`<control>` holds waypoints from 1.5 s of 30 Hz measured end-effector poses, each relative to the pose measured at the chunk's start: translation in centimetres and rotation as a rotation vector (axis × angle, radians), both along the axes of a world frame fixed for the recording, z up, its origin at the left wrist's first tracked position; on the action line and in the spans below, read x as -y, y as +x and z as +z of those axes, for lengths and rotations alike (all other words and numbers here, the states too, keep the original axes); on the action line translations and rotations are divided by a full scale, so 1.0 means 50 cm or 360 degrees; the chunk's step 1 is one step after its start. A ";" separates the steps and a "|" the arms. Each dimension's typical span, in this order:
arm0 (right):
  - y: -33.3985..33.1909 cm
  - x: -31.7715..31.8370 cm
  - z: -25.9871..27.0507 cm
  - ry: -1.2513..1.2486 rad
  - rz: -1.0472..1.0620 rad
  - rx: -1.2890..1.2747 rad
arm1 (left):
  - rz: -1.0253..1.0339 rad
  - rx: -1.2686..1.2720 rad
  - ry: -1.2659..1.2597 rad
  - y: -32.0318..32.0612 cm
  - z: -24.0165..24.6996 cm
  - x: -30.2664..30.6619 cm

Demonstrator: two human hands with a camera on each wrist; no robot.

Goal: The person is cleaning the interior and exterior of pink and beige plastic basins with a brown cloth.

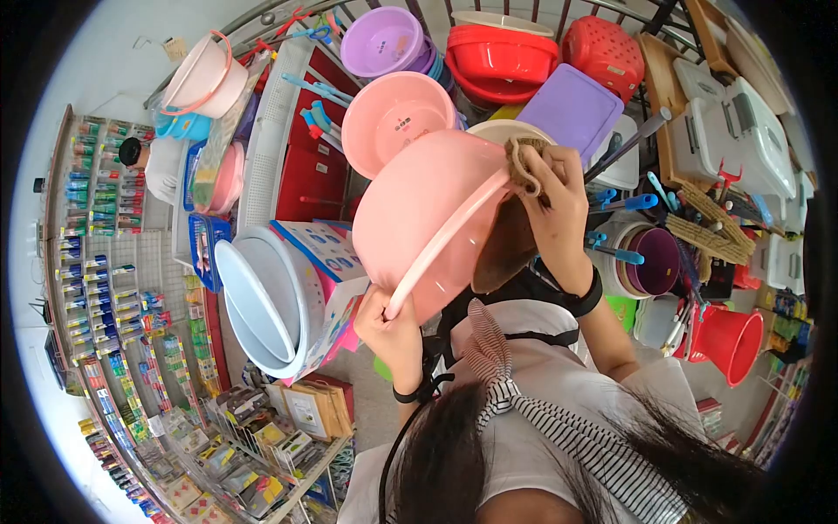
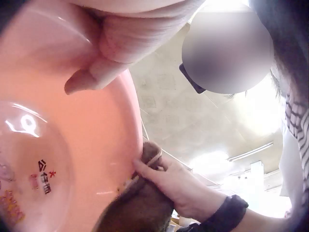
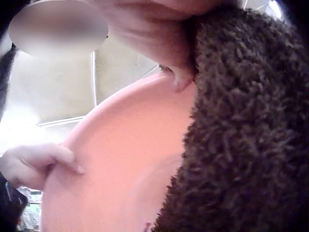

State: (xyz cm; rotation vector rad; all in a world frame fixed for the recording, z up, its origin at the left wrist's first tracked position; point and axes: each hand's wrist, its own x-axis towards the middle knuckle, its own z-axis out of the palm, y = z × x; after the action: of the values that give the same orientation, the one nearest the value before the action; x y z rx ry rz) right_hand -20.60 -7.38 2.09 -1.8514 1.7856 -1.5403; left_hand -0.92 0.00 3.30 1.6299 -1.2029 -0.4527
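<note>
A pink basin (image 1: 428, 210) is held tilted on its side in front of the person. The left hand (image 1: 390, 336) grips its near rim, with the thumb on the inner side in the left wrist view. At the far part of the rim, the right hand (image 1: 559, 210) pinches a brown fluffy cloth (image 1: 506, 244) against the edge; the cloth hangs down over the inside of the basin. Close to the right wrist camera, the cloth (image 3: 246, 125) covers much of the view, and the left hand (image 3: 38, 164) shows across the basin. Printed characters mark the basin's inner bottom (image 2: 34, 169).
Another pink basin (image 1: 397, 122), a purple basin (image 1: 382, 42) and red basins (image 1: 502, 61) stand beyond. Pale blue tubs (image 1: 262, 301) are at the left, beside a shelf rack (image 1: 113, 288) of small goods. A red bucket (image 1: 731, 345) and clear bins (image 1: 742, 140) are at the right.
</note>
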 end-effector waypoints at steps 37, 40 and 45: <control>0.064 -0.063 -0.012 -0.0031 0.0363 0.0002 | -0.0387 0.0286 0.0047 -0.028 -0.018 0.015; 0.030 -0.022 -0.046 -0.0081 0.0097 -0.0082 | -0.0409 0.0322 0.0018 -0.038 -0.009 0.018; 0.079 -0.083 -0.020 -0.0143 0.0524 -0.0175 | -0.0418 0.0243 -0.0038 -0.039 -0.022 0.030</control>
State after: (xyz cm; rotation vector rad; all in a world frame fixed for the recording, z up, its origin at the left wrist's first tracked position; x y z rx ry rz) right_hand -16.67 -3.21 1.11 -2.1783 1.3782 -1.4398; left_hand -2.86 -1.52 2.20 1.5135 -1.5412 -0.4824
